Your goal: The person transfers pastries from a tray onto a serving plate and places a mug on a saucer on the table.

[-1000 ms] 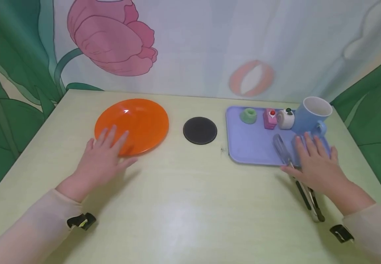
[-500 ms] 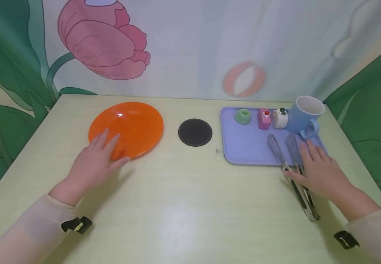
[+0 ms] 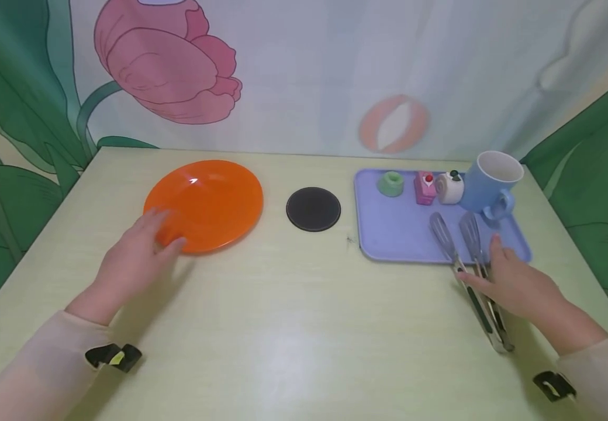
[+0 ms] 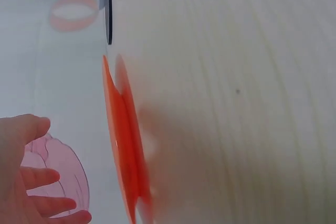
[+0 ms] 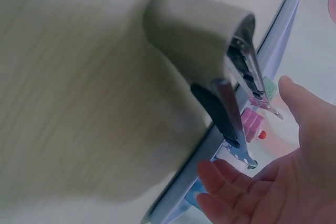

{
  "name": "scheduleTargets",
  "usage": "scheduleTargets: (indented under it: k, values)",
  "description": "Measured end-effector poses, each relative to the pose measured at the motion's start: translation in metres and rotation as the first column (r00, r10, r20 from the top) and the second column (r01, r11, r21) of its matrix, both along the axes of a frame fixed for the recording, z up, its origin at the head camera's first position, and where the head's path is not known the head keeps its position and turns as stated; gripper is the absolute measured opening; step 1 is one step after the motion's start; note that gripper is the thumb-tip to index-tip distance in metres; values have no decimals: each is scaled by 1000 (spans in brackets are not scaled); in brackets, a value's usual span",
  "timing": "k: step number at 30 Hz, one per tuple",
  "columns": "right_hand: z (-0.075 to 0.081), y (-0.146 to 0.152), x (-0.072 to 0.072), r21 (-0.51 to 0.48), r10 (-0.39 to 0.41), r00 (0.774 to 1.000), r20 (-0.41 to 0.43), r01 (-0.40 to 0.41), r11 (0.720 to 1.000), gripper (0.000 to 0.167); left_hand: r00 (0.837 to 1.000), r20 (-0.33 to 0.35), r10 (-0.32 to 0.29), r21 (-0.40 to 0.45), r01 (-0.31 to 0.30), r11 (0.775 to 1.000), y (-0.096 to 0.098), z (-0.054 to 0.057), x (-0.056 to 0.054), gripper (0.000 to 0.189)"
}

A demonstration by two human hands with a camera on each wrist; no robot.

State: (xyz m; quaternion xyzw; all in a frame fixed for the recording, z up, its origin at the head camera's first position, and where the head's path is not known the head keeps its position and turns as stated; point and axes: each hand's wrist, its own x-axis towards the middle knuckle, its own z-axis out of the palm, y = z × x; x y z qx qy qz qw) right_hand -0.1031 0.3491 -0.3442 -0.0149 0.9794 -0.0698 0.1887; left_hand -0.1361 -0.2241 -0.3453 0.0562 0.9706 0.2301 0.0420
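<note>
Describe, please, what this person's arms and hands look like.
The left hand and right hand are bare. The left sleeve and right sleeve are long and pale cream. The left black attachment shows some yellow-green, the right black attachment some whitish colour.

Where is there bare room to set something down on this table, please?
The widest bare patch is the near table, between the left hand and the tongs. The tray has room left of the tongs, in front of the green ring. Its back right is crowded with the pink cake, cake roll and mug; the right hand crowds the tongs.
</note>
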Motion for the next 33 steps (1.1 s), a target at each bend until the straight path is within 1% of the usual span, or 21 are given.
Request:
scheduleTargets:
  k: [3, 5, 6, 8, 10, 13, 16, 18, 20, 22, 23, 24, 25, 27, 30, 33]
  values:
    - [-1, -1, -1, -12, 1, 1000, 13, 0, 1000, 114, 998, -11, 63, 97, -62, 993, -10, -1, 0, 71]
    - [-3, -2, -2, -19, -3, 1000, 29, 4, 1000, 115, 994, -1, 112, 158, -110, 981, -16, -2, -1, 71]
    - [-4, -2, -2, -20, -5, 999, 36, 6, 1000, 115, 990, 18, 139, 190, -140, 972, -19, -3, -2, 72]
    - [-5, -3, -2, -21, -9, 999, 49, 10, 1000, 116, 979, 75, 189, 253, -203, 946, -24, -6, -4, 74]
    - [-6, -3, -2, -20, -14, 998, 62, 15, 1000, 116, 963, 141, 229, 308, -263, 915, -28, -9, -6, 78]
    - [-6, -5, -2, -19, -19, 997, 81, 20, 1000, 116, 937, 235, 258, 368, -331, 869, -33, -13, -10, 80]
    - [-6, -5, -2, -22, -20, 995, 96, 22, 1000, 115, 908, 327, 260, 426, -387, 817, -37, -18, -14, 81]
    - [-6, -5, -2, -24, -19, 995, 102, 21, 999, 114, 890, 382, 249, 466, -419, 779, -39, -21, -16, 80]
    - [-7, -5, -2, -31, -20, 993, 114, 24, 999, 114, 876, 428, 224, 506, -437, 744, -42, -24, -18, 77]
    - [-8, -5, -2, -37, -26, 991, 128, 31, 999, 115, 867, 462, 188, 547, -445, 709, -45, -27, -20, 74]
    - [-9, -5, -1, -39, -25, 991, 130, 30, 999, 115, 861, 477, 173, 560, -450, 696, -46, -28, -21, 72]
    - [-10, -5, -1, -42, -24, 991, 133, 30, 999, 115, 854, 495, 159, 572, -458, 681, -48, -29, -22, 71]
    - [-10, -5, -1, -45, -22, 991, 134, 28, 999, 115, 846, 514, 145, 586, -469, 661, -50, -30, -23, 70]
    - [-12, -5, -1, -47, -17, 991, 133, 23, 999, 115, 829, 544, 131, 605, -495, 624, -52, -32, -27, 69]
    - [-13, -5, 0, -46, -10, 992, 129, 16, 999, 116, 806, 578, 127, 621, -535, 573, -56, -33, -32, 70]
    - [-12, -6, -1, -42, -19, 991, 135, 25, 999, 118, 787, 603, 127, 629, -568, 531, -60, -34, -36, 70]
